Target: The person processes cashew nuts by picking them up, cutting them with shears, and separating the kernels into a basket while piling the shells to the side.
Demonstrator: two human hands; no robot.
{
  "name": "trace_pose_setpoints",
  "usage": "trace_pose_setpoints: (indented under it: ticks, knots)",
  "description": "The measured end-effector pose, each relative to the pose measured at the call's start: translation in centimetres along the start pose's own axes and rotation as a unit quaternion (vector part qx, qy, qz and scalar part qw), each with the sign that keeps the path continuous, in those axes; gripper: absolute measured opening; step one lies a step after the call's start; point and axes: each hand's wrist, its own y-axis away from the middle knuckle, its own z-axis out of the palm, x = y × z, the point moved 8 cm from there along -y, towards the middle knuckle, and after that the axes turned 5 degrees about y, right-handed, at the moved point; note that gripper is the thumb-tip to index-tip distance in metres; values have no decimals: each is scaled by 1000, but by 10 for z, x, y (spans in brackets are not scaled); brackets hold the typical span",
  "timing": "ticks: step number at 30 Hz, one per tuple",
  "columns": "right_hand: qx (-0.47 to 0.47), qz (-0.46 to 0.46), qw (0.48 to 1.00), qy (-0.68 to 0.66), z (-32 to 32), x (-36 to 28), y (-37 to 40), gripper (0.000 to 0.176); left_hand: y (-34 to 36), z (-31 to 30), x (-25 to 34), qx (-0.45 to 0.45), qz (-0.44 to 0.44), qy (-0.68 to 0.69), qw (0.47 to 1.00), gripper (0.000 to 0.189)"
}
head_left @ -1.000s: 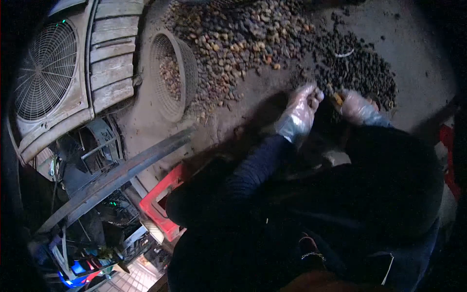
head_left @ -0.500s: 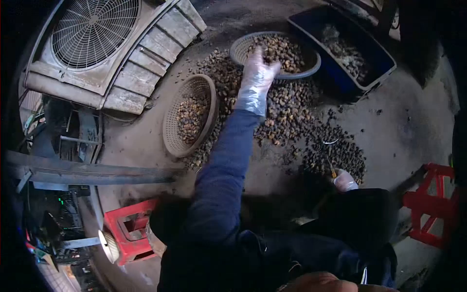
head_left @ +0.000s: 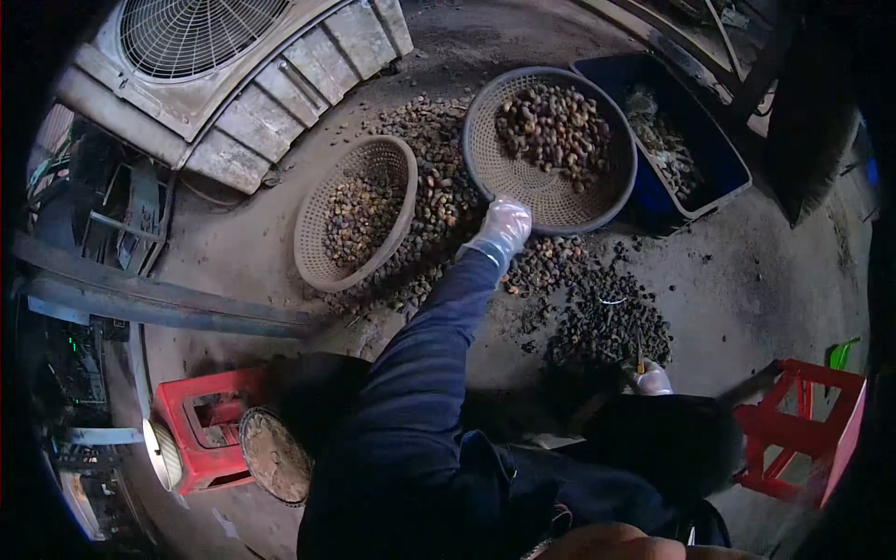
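round basket (head_left: 523,193) lies just beyond the left hand (head_left: 505,225), whose grip is closed on its near rim

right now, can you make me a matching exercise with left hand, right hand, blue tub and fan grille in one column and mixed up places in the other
1. left hand
2. right hand
3. blue tub
4. fan grille

A. at the top left of the view
B. at the near edge of the dark pile
C. on the rim of the round basket
D. at the round basket's far right side

Pairs: 1-C, 2-B, 3-D, 4-A
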Motion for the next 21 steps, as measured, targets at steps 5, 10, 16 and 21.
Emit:
trace_pose_setpoints:
  ticks: [5,10,16,21]
  knots:
    - [78,-21,980,184,-34,-120,74,59,-15,-6,-18,170,34,-21,985,18]
    - [76,-102,967,222,-65,-139,63,55,29,-97,-21,133,51,24,989,25]
    - [-41,-358,826,433,-92,-279,37,52,1,-79,-68,175,183,59,966,36]
    - [-83,-312,767,555,-62,-383,59,48,192,-221,-35,-24,103,-27,994,32]
